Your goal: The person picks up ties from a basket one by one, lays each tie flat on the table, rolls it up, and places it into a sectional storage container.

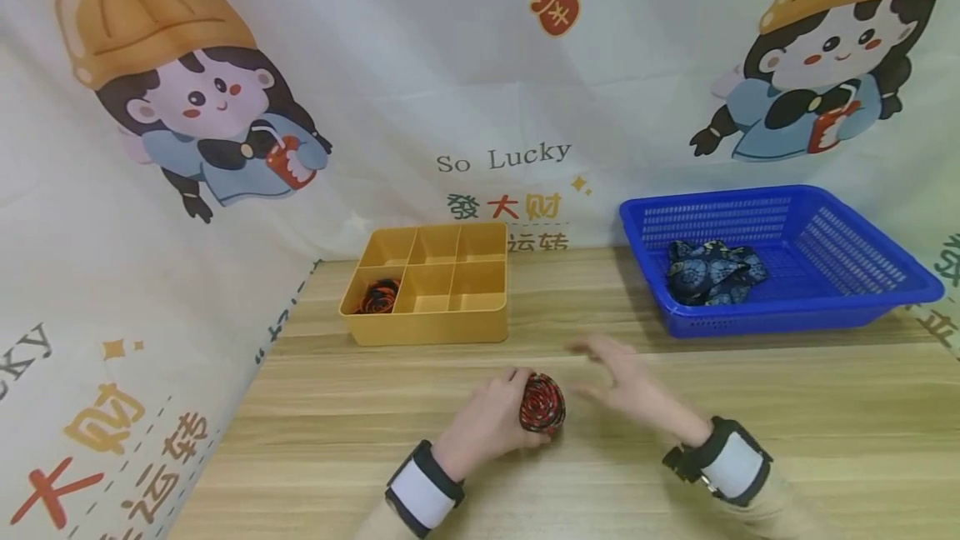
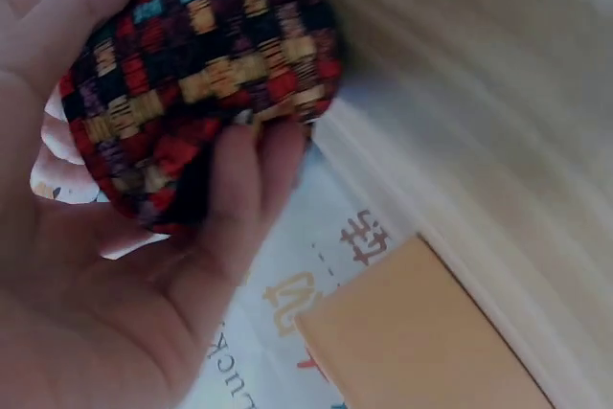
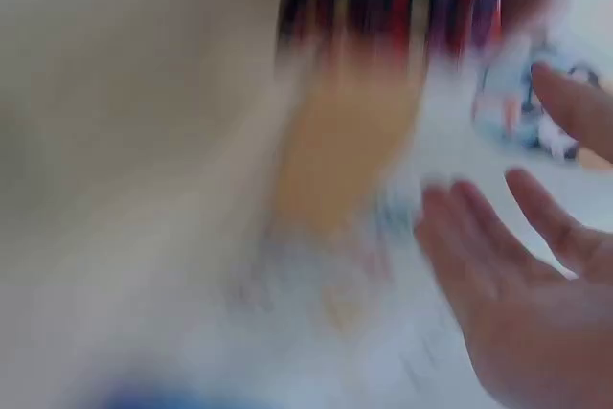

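The left hand (image 1: 487, 419) has its fingers and thumb curled round a rolled tie (image 1: 542, 403), red and black with a woven check, held just above the wooden table (image 1: 360, 440) near its front edge. The left wrist view shows the thumb on one side of the roll and the fingers (image 2: 239, 189) pressed under it, so the grip closes across the coil's width. The right hand (image 1: 626, 382) sits at the tie's three o'clock, just apart from it, fingers spread and blurred, holding nothing.

The roll looks light and soft, a fabric strip wound on itself. It will likely squash under pressure and could spring loose if held by the outer end alone. Holding it round the outside, with fingers squeezing the layers together as now, seems the safest hold.

At eleven o'clock from the hands stands a yellow tray (image 1: 427, 332) with six compartments; its front left compartment holds another rolled tie (image 1: 378, 297). At two o'clock a blue basket (image 1: 825, 311) holds dark blue patterned cloth (image 1: 712, 273), bunched loosely.
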`<state>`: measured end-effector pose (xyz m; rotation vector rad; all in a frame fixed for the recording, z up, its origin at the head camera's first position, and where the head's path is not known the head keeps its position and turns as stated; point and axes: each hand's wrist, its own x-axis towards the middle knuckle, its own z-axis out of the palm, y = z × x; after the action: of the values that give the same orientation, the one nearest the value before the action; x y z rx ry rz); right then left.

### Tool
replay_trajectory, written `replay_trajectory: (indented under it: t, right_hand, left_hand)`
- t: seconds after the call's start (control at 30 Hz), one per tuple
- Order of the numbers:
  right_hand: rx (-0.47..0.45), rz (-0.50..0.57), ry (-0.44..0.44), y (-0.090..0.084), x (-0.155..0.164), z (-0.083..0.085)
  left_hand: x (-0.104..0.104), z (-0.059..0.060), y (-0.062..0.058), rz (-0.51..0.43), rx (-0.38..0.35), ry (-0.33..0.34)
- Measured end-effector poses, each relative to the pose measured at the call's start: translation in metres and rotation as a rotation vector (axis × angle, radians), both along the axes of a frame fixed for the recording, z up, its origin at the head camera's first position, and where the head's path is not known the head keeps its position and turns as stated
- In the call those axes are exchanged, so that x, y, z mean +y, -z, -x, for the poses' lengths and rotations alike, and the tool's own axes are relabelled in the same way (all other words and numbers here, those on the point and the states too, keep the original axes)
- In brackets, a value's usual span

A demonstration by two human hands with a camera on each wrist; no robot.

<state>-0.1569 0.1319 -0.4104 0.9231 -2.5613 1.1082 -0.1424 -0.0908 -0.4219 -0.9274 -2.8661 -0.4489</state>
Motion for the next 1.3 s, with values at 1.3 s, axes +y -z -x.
replay_trajectory:
  t: [1.3]
  right_hand:
    - [0.011,-0.344,0.515,-0.028,0.129,0.031]
  left_hand:
    - [-0.091,0.172,-0.059,0.157,-0.269,-0.428]
